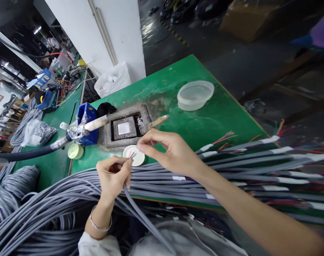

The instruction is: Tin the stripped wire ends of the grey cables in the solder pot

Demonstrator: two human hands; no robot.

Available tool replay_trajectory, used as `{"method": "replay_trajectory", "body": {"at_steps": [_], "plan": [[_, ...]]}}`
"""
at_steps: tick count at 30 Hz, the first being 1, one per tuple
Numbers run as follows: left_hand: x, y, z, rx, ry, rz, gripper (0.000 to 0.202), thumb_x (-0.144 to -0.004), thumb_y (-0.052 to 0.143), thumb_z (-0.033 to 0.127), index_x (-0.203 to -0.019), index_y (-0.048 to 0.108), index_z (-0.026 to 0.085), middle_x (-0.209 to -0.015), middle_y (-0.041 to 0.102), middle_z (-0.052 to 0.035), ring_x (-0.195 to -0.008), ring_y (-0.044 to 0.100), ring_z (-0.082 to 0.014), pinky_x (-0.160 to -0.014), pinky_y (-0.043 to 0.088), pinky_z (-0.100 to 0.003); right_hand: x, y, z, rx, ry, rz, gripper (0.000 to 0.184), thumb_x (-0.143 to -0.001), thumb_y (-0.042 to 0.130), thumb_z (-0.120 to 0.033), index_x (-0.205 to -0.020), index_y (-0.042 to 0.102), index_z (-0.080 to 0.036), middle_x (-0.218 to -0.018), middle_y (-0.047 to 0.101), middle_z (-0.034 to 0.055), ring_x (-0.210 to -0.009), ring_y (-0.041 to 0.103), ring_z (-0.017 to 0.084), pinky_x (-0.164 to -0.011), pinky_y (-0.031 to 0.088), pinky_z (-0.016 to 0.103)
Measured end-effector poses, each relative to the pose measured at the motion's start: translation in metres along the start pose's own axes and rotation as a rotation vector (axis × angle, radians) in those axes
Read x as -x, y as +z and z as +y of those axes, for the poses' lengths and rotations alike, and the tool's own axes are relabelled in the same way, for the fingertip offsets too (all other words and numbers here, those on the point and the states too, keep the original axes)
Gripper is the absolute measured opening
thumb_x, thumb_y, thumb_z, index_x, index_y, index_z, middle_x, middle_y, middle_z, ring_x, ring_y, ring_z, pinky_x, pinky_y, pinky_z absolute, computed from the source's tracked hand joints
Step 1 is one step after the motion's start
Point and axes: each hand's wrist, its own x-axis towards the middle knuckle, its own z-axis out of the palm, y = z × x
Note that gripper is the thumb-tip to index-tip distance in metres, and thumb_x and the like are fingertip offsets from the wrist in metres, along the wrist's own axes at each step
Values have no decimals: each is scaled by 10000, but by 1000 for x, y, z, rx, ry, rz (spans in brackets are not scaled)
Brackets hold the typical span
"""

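My left hand pinches a grey cable near its end, which hangs down toward my lap. Thin red, white and dark wires fan out of that end, over a small round white dish. Just right of the dish is my right hand, thumb and forefinger brought together; anything between them is too small to make out. Beyond the hands stands a square solder pot with a shiny silver surface. A stick rests on its right rim.
Many grey cables run along the table's near edge, with bare coloured ends at right. A clear plastic tub stands on the green table. A hose nozzle, blue bin and pale green jar are left of the pot.
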Motion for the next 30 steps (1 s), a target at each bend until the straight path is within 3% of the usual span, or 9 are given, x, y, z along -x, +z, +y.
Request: {"method": "replay_trajectory", "body": {"at_steps": [3,13,19,26,30], "plan": [[-1,2,-2,18,20,-3,240,-687,715,320,-565,648,125,-346,509,30,-207,390,-58,-219,253,-140,2,5,0,-83,11,-61,140,-798,576,-262,-725,649,-168,-673,639,23,-635,550,125,-587,429,255],[-1,10,-4,49,11,-22,225,-693,711,298,-574,653,117,-350,518,21,-211,426,-76,-213,280,-132,4,7,-2,-88,-44,8,137,-805,574,-201,-688,638,-169,-654,643,26,-631,552,126,-591,427,266],[-3,13,-7,122,5,27,285,-696,707,340,-530,632,121,-426,601,-6,-210,431,-63,-201,276,-113,5,9,-2,-83,-53,48,149,-817,570,-195,-682,625,-163,-654,642,27,-624,552,125,-599,431,274],[-1,14,-7,226,-43,85,203,-660,741,308,-568,684,136,-459,625,-7,-213,418,-42,-205,261,-99,6,11,-2,-91,-154,88,105,-799,589,-164,-701,623,-175,-679,654,26,-658,568,132,-644,445,289],[0,16,-4,218,8,121,183,-669,735,288,-569,690,141,-451,624,-9,-210,416,-43,-207,259,-98,6,11,-1,-151,-61,120,152,-832,544,-209,-711,631,-178,-700,662,35,-682,581,140,-647,450,293]]}}
